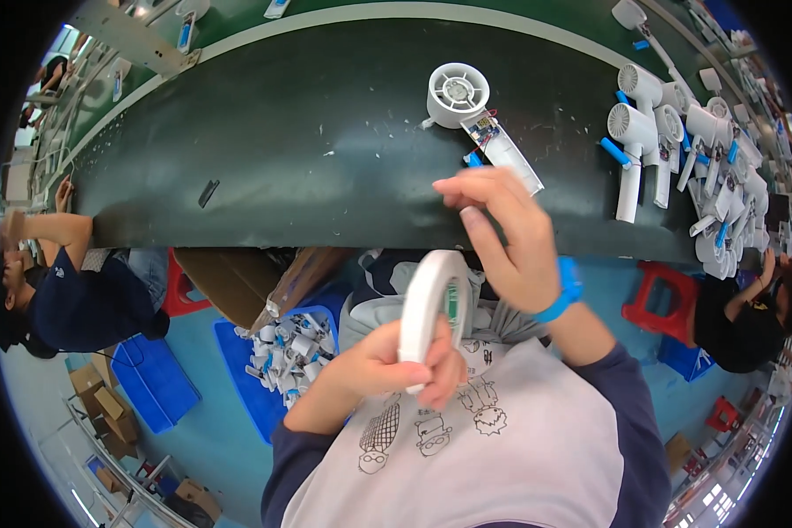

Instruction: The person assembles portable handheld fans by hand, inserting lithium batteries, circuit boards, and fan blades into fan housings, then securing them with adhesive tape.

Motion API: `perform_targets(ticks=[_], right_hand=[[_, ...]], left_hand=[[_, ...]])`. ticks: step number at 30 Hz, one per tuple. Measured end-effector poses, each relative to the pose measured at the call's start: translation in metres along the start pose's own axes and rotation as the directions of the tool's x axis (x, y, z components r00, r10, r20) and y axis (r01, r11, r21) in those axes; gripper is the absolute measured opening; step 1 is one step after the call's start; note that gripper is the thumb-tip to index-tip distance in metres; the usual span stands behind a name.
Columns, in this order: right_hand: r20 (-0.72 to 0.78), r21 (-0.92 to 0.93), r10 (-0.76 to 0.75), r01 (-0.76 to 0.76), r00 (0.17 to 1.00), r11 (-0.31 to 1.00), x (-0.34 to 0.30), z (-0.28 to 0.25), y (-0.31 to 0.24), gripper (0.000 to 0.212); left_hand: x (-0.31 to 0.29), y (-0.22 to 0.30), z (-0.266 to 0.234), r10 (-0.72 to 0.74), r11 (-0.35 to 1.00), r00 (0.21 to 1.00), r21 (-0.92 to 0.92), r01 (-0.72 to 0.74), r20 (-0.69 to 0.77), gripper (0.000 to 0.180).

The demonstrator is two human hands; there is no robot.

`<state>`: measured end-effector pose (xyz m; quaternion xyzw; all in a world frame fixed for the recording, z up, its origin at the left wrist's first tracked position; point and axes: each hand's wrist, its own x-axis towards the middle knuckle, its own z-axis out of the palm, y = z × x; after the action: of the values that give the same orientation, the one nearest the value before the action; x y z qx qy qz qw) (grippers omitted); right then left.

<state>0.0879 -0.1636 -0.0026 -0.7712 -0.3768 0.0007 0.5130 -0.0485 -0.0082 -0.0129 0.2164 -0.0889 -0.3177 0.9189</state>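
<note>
We note the dark conveyor belt [326, 132] across the top, a white handheld fan [475, 110] lying on it. Below, the right hand [502, 238] is raised, thumb and forefinger pinched together near the roll's edge. The left hand [387, 365] grips a white tape roll [431, 304], upright, edge-on, over the lap.

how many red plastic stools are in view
3. One red stool stands right of the person's right hand, beside a seated co-worker; one is left, by another seated person; a small one sits far lower right. Others may be hidden.
</note>
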Motion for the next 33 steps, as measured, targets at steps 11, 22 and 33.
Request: perform_targets(ticks=[11, 22, 33], right_hand=[[0.461, -0.227, 0.093, 0.016, 0.883, 0.974, 0.031, -0.049, 0.022, 0.051], [0.077, 0.702, 0.216, -0.207, 0.973, 0.682, -0.025, -0.016, 0.044, 0.041], [0.195, 0.489, 0.041, -0.133, 0.98, 0.862, -0.011, -0.027, 0.044, 0.053]], left_hand=[[0.005, 0.026, 0.02, 0.196, 0.851, 0.733, 0.484, 0.203, -0.652, 0.013], [0.053, 0.045, 0.015, 0.068, 0.623, 0.709, 0.585, 0.519, -0.702, 0.036], [0.06, 0.046, 0.009, 0.088, 0.454, 0.758, 0.703, 0.547, -0.646, 0.033]])
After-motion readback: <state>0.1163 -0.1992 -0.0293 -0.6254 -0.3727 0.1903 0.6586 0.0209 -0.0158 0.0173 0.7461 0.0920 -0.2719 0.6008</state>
